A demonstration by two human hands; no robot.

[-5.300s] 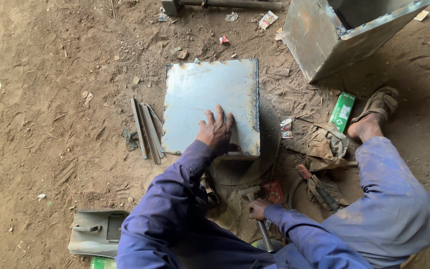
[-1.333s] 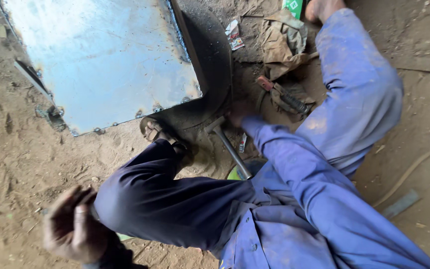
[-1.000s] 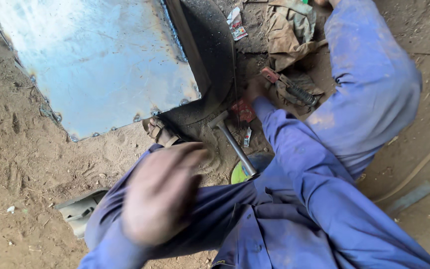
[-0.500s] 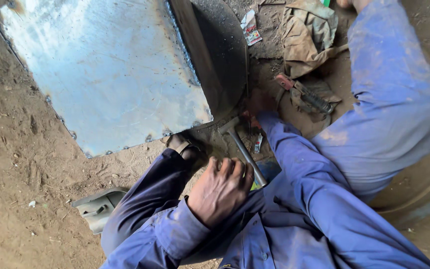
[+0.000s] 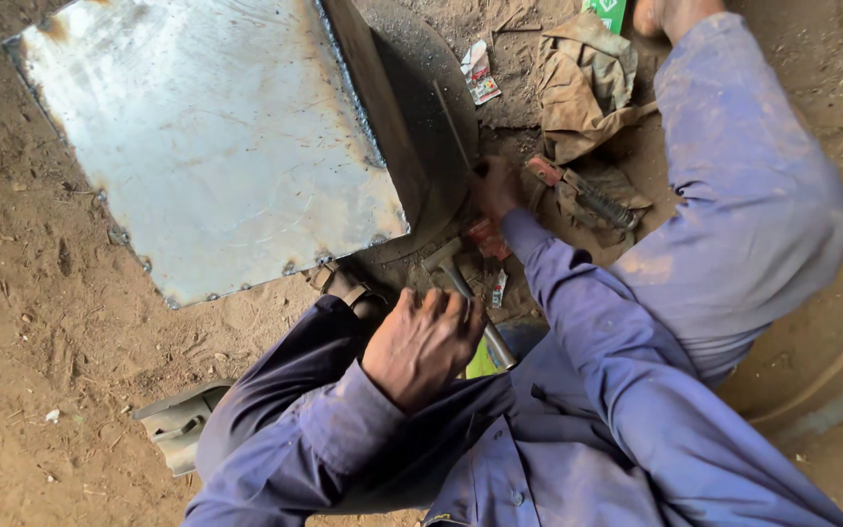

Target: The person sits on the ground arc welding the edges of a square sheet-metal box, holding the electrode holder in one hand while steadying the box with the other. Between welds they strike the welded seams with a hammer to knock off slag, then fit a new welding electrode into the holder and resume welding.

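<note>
Two hands work low over a dirt floor (image 5: 41, 322), both in blue sleeves. The left hand (image 5: 424, 344) sits near the frame's middle, back up, fingers curled together over the hammer's (image 5: 468, 293) handle; whether it truly grips the handle cannot be told, since the palm side is hidden. The hammer head lies just below the plate's lower right corner, the handle running down and right under the hand.

The right hand (image 5: 496, 185) reaches up along the right side of the box, fingers pressed together on a thin rod (image 5: 453, 125) that slants upward across a dark round disc (image 5: 431, 107).

A large steel plate (image 5: 207, 146), the top of a box, fills the upper left. Its edges carry a row of weld spots, and the near edge runs diagonally from lower left to the right corner. The box's right wall drops as a dark strip beside the disc.

Right of the right hand, red-handled pliers (image 5: 582, 195) rest on a brown rag (image 5: 587, 83), close to the knee (image 5: 743, 176), so that side is crowded. A small wrapper (image 5: 480, 73) lies just above the disc. Left and below the plate the floor is bare sandy dirt with wide room. A grey container (image 5: 180, 422) lies at the lower left, beside the left sleeve.
</note>
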